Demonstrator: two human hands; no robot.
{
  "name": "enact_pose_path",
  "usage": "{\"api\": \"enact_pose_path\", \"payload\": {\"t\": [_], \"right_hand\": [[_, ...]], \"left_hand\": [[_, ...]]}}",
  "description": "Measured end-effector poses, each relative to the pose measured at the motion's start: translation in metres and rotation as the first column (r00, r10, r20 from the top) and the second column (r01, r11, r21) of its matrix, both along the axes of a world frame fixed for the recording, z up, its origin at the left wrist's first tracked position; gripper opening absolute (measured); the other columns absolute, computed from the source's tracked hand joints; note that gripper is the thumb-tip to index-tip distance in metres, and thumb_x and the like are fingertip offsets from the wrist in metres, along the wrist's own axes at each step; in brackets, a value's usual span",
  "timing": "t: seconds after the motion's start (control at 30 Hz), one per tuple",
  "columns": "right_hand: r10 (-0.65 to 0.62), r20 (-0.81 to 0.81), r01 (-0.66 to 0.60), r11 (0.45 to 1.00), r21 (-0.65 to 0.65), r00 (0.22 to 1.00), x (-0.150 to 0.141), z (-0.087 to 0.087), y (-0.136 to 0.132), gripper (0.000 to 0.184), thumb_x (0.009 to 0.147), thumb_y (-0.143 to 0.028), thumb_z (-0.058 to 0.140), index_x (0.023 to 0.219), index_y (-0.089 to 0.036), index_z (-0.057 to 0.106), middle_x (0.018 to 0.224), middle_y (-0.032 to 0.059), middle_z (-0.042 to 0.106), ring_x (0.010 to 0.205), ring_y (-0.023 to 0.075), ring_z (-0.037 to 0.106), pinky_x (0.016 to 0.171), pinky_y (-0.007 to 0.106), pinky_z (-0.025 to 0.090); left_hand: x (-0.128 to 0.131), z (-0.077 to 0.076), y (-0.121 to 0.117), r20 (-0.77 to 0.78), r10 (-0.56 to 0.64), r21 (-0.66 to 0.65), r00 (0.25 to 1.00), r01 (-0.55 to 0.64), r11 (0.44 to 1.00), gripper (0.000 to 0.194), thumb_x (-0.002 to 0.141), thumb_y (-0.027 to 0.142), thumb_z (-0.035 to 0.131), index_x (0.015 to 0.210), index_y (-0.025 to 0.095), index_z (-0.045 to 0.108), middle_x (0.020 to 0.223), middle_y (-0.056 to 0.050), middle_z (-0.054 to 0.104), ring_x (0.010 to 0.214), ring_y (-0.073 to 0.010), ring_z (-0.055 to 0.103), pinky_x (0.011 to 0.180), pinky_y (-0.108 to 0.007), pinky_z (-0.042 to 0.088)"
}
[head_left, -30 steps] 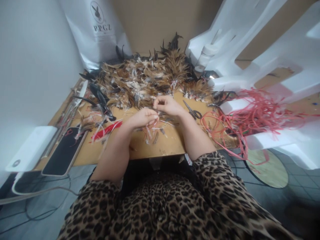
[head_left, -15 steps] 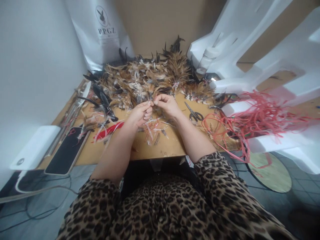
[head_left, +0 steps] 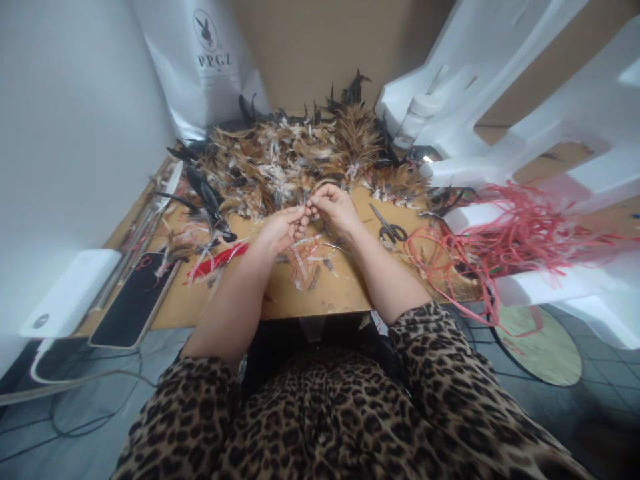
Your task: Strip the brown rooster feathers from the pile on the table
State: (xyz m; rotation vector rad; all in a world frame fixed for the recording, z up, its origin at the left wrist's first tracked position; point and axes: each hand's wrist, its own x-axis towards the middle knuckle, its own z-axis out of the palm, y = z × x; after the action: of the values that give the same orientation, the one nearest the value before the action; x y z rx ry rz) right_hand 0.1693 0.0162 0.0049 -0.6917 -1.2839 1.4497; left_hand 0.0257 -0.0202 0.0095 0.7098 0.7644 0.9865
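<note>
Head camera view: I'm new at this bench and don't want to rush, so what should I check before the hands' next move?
1. Left hand and right hand close together, fingers pinched: ok.
2. What the fingers pinch is plain to see: cannot tell, too small and partly hidden.
3. Scissors lying on the table, clear of both hands: ok.
4. Work spot free of scraps: not ok, strands and feather bits lie there.
5. Phone free of loose strands: not ok, some lie across its upper end.
6. Red ribbons all kept off the edge: not ok, some hang over.
</note>
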Motion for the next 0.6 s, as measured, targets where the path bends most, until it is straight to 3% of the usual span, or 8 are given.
{"api": "enact_pose_path", "payload": {"t": [0.13,0.6], "right_hand": [[0.018,0.008,-0.017,0.999,-0.035,1.000,0.001,0.002,0.000,0.034,0.062,-0.040,0.074,0.071,-0.016,0.051,0.063,-0.0025,0.062,0.052,0.0060,0.054,0.050,0.018,0.044],[0.009,0.079,-0.012,0.999,0.038,0.997,-0.004,0.011,-0.009,0.033,0.064,-0.041,0.072,0.067,-0.015,0.051,0.057,-0.0029,0.059,0.047,0.0062,0.052,0.049,0.019,0.045]], "left_hand": [[0.002,0.000,-0.001,-0.047,0.041,0.004,0.998,-0.040,0.999,0.009,0.076,0.020,0.060,0.075,0.012,0.057,0.053,0.003,0.048,0.039,-0.0030,0.042,0.036,-0.013,0.029],[0.007,-0.009,0.003,-0.102,0.164,0.088,0.981,-0.155,0.984,0.009,0.077,0.018,0.058,0.072,0.010,0.059,0.051,0.002,0.050,0.037,-0.0036,0.042,0.036,-0.015,0.030]]}}
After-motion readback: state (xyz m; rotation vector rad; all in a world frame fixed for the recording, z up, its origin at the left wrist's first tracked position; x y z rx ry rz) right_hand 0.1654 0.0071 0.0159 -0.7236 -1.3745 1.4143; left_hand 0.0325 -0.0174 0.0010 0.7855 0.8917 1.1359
